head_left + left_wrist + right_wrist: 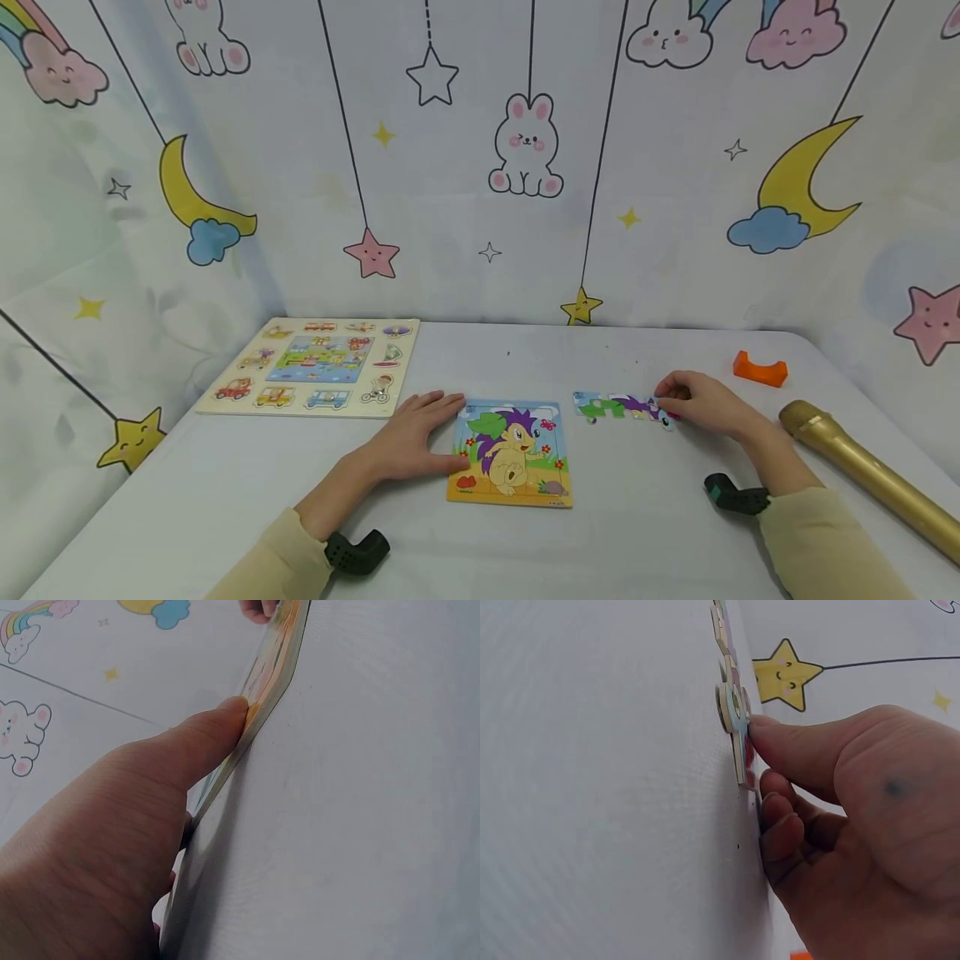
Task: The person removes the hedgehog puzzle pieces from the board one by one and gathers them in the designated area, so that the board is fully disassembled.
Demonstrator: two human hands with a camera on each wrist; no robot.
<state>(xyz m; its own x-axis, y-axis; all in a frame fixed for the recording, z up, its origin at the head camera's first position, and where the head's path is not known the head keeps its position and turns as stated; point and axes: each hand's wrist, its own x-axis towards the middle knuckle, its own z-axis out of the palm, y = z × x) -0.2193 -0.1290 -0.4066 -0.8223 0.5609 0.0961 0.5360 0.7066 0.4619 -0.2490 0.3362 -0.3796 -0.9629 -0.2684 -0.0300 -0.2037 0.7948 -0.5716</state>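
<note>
Head view: on the white table (600, 542), a square hedgehog puzzle (510, 492) lies flat. The left hand (408, 437), fingers extended, rests its thumb on the puzzle's left edge. Farther right, the right hand (708, 406) meets a narrow puzzle strip (611, 407), thumb and curled fingers pinching its end piece (742, 754).

Open counter (637, 533) spans the near middle, and a narrow gap parts hedgehog puzzle (516, 467) from row of puzzle pieces (618, 407); left hand (415, 437) bars the puzzle's left edge, right hand (703, 404) the row's right end, with microphone (862, 475) at right, vehicle board (356, 394) far left
</note>
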